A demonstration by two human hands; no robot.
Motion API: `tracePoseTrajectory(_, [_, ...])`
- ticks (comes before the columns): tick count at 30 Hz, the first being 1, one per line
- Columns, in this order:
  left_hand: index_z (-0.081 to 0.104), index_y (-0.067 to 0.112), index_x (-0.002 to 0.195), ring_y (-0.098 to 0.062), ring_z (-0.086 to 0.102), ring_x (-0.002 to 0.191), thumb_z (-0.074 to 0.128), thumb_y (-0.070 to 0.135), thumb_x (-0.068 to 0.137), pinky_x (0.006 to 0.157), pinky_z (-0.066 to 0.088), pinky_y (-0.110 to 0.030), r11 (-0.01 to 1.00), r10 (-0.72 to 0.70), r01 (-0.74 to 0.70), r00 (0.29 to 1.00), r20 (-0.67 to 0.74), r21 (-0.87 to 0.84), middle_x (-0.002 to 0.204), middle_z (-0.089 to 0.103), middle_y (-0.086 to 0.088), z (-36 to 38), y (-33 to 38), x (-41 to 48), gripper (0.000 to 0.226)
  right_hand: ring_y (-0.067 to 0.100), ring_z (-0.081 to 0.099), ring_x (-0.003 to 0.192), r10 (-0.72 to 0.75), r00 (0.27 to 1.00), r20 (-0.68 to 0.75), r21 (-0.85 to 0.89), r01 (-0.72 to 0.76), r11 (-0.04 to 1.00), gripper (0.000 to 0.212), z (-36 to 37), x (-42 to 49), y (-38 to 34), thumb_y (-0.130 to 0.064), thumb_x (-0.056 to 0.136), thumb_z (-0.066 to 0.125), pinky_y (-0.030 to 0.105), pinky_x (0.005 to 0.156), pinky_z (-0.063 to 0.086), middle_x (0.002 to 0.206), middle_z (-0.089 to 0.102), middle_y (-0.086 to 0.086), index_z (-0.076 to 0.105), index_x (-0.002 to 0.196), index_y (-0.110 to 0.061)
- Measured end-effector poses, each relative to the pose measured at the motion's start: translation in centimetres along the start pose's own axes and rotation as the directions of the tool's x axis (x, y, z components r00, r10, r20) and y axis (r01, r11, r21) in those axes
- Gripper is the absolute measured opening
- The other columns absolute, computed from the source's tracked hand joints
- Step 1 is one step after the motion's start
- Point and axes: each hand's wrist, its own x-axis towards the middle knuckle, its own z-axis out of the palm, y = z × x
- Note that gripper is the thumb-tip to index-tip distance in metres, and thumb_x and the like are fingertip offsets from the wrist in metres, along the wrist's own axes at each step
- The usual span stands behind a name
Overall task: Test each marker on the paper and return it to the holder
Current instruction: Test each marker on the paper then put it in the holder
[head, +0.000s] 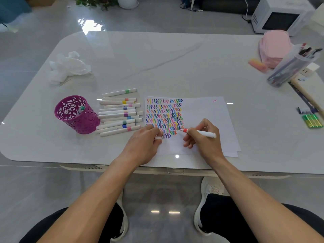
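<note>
Head view: right hand (204, 139) grips marker (207, 134); left hand (142, 145) pinches a mostly hidden cap (158, 137).

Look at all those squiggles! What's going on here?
A person is trying out markers. The right hand grips an uncapped red marker, its tip on the paper at the end of the colourful squiggle rows. The left hand rests on the paper, pinching what looks like the white cap. A bunch of capped markers lie on the table beside the purple holder, which has one marker in it.
</note>
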Motion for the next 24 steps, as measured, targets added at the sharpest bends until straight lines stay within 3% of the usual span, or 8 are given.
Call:
tracePoseTrajectory(9, [0.059, 0.026, 0.129, -0.014, 0.058, 0.104, 0.057, 0.034, 0.1, 0.093, 0.051, -0.032, 0.999, -0.03, 0.027, 0.997, -0.069, -0.047, 0.122, 0.062, 0.005, -1.0, 0.5, -0.8, 0.03, 0.019, 0.059, 0.051, -0.027, 0.996, -0.087, 0.051, 0.031, 0.998, 0.017, -0.3, -0.1, -0.7, -0.006, 0.091, 0.072, 0.026, 0.045, 0.047, 0.066, 0.065, 0.014, 0.055, 0.086, -0.008])
tracePoseTrajectory(13, [0.062, 0.026, 0.113, -0.007, 0.058, 0.083, 0.067, 0.032, 0.094, 0.078, 0.047, -0.021, 0.976, -0.112, 0.082, 0.983, -0.142, -0.204, 0.1, 0.062, 0.013, -1.3, 0.8, -0.9, 0.02, 0.022, 0.065, 0.056, -0.071, 0.997, -0.031, 0.047, 0.072, 0.996, 0.014, -0.1, -0.4, -1.1, -0.011, 0.089, 0.079, 0.028, 0.05, 0.051, 0.069, 0.07, 0.007, 0.067, 0.093, -0.004])
tracePoseTrajectory(17, [0.068, 0.03, 0.099, 0.0, 0.06, 0.076, 0.071, 0.029, 0.091, 0.066, 0.046, -0.01, 0.904, -0.185, 0.113, 0.973, -0.14, -0.411, 0.087, 0.067, 0.015, -1.2, 0.9, -1.1, 0.009, 0.029, 0.071, 0.066, -0.111, 0.993, 0.032, 0.102, 0.108, 0.989, 0.012, 0.5, -0.9, -2.1, -0.016, 0.095, 0.072, 0.033, 0.059, 0.058, 0.078, 0.076, 0.008, 0.074, 0.097, -0.004])
tracePoseTrajectory(20, [0.07, 0.025, 0.102, -0.005, 0.065, 0.077, 0.067, 0.027, 0.095, 0.074, 0.055, -0.021, 0.813, -0.177, 0.101, 0.981, -0.078, -0.573, 0.085, 0.07, 0.009, -1.1, 1.0, -1.1, 0.008, 0.031, 0.072, 0.069, -0.087, 0.995, 0.041, 0.162, 0.079, 0.984, 0.018, 0.8, -1.3, -2.9, -0.019, 0.098, 0.068, 0.033, 0.061, 0.059, 0.08, 0.077, 0.01, 0.073, 0.1, -0.002])
tracePoseTrajectory(24, [0.071, 0.022, 0.1, -0.011, 0.068, 0.077, 0.063, 0.026, 0.098, 0.078, 0.059, -0.03, 0.751, -0.158, 0.084, 0.986, -0.055, -0.655, 0.085, 0.073, 0.004, -1.0, 1.0, -1.1, 0.009, 0.033, 0.072, 0.067, -0.081, 0.995, 0.059, 0.17, 0.07, 0.983, 0.015, 0.9, -1.6, -3.3, -0.017, 0.099, 0.066, 0.033, 0.061, 0.06, 0.08, 0.078, 0.01, 0.073, 0.096, -0.003])
